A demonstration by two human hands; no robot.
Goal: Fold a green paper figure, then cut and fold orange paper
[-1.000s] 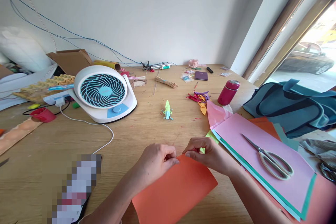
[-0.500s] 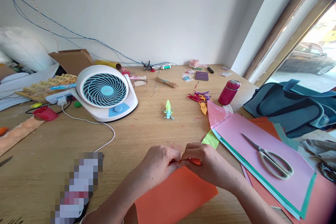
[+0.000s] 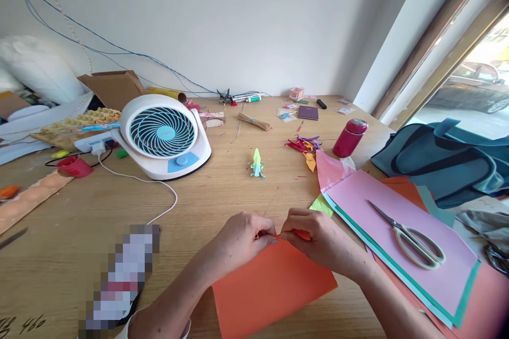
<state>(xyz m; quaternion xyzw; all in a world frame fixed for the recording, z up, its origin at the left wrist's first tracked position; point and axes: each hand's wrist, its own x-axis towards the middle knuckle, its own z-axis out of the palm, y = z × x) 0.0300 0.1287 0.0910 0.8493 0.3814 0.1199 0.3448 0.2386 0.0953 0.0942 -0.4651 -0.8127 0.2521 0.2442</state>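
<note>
An orange sheet of paper lies at the front of the table, its far edge pinched up between my hands. My left hand grips that edge with thumb and forefinger. Close beside it, my right hand pinches the same edge, and a bit of orange shows under its fingers. The fingertips nearly meet. Beyond them stands a small folded figure in yellow-green and light blue paper. A piece of yellow-green paper lies behind my right hand.
Scissors rest on stacked coloured paper at the right. Nearby are a red flask, a teal bag and paper scraps. A white fan and a blurred-out phone are on the left.
Both hands have shifted slightly away from me along with the orange paper's edge, and a small gap has opened between the fingertips. The view has turned slightly left.
</note>
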